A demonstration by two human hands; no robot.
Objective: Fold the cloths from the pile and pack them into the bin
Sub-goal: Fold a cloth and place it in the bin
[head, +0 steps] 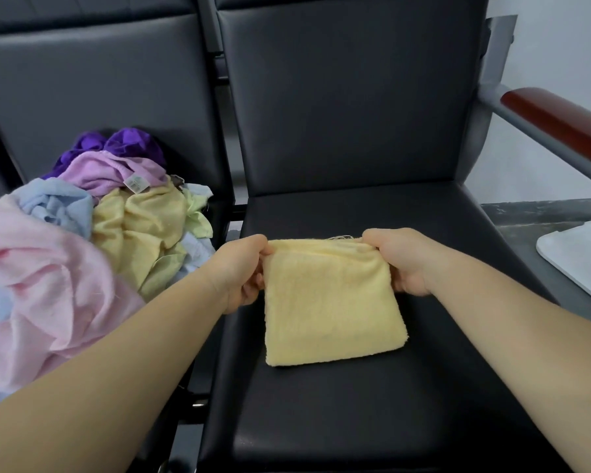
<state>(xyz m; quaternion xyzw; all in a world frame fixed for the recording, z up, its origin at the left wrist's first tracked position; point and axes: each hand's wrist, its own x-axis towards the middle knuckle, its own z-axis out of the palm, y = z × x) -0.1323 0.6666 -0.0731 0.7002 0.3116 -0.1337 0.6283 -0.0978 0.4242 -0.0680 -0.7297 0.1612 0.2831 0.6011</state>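
Both forearms extended forward, left hand and right hand curled, pinching cloth corners

Nothing readable — the lilac cloth's tag perhaps bears print, too blurred.

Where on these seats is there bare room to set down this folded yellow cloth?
Bare seat shows between the yellow cloth and the backrest, also from the cloth to the seat's front edge. Left of it is crowded with the cloth pile. Your left hand and right hand grip the cloth's far corners.
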